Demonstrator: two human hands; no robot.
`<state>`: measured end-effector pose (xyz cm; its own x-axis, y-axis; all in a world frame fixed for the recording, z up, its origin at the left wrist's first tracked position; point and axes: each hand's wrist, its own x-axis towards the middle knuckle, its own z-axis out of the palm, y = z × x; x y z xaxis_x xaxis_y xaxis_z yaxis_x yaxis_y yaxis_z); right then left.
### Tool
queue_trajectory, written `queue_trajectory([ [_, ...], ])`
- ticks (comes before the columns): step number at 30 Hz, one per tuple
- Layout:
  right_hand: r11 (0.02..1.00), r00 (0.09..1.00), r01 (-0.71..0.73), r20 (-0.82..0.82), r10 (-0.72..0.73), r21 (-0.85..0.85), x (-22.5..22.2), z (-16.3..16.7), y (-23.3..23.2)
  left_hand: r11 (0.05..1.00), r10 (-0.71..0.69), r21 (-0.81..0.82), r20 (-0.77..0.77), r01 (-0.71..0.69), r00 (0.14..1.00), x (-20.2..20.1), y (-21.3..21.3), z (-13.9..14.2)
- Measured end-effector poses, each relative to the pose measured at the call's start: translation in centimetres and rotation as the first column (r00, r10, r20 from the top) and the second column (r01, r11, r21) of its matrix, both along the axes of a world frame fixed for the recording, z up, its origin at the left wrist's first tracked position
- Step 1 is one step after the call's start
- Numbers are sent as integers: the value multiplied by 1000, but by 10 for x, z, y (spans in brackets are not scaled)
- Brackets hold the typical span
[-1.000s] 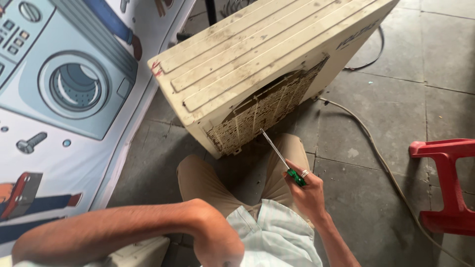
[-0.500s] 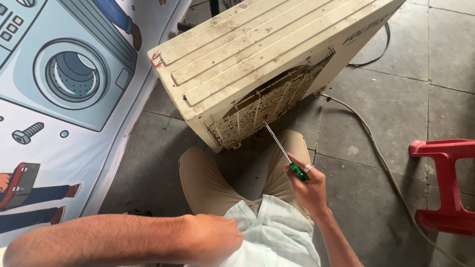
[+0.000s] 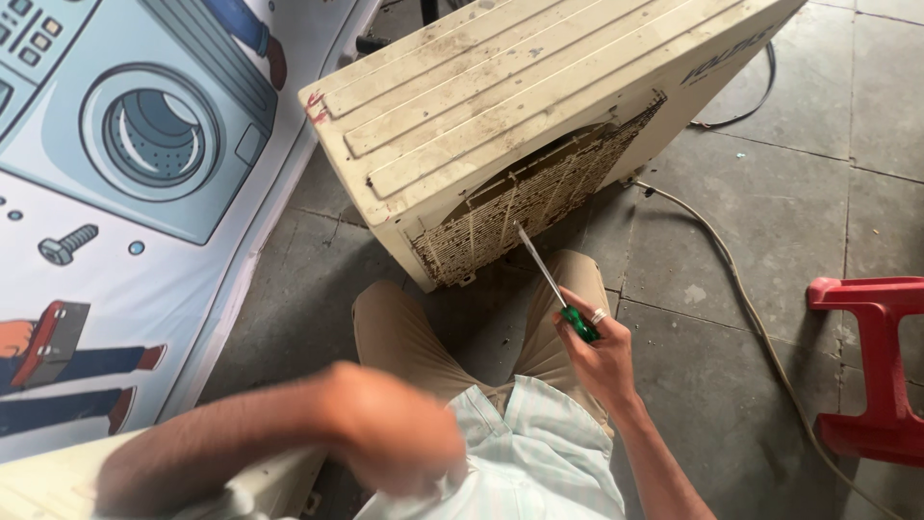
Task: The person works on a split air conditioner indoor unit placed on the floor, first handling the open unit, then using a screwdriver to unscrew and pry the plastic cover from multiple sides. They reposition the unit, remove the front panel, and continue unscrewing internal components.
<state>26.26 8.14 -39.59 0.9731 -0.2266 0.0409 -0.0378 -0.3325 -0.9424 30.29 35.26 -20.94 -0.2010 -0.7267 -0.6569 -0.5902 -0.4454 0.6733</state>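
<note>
White fabric banner (image 3: 144,241) printed with a cartoon washing machine and a bolt covers the left side of the frame, lying on the grey tiled floor (image 3: 770,193). At the lower left, the left hand (image 3: 399,438) is blurred above the person's lap; whether its grip is wide or closed cannot be told. At the upper centre, a grimy cream air-conditioner outdoor unit (image 3: 520,87) lies tilted, its rusty grille (image 3: 534,197) facing the person's tan-trousered knees. Right of centre, the right hand (image 3: 602,351) has its grip wrapped around a green-handled screwdriver (image 3: 558,294), whose tip is at the grille. A pale cable (image 3: 741,289) crosses the floor toward a red plastic stool (image 3: 881,366) at the right edge.
</note>
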Motion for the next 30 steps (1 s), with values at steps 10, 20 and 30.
queue_trajectory([
  [10,982,995,-92,56,84,165,51,-30,35,470,881,-883,470,-9,-49,154,1,-94],
  [20,991,993,-42,112,27,128,57,-54,45,482,876,-876,482,-27,-17,166,9,-122],
  [30,929,992,-51,124,5,367,65,-80,53,513,856,-857,506,49,-110,161,9,-130],
])
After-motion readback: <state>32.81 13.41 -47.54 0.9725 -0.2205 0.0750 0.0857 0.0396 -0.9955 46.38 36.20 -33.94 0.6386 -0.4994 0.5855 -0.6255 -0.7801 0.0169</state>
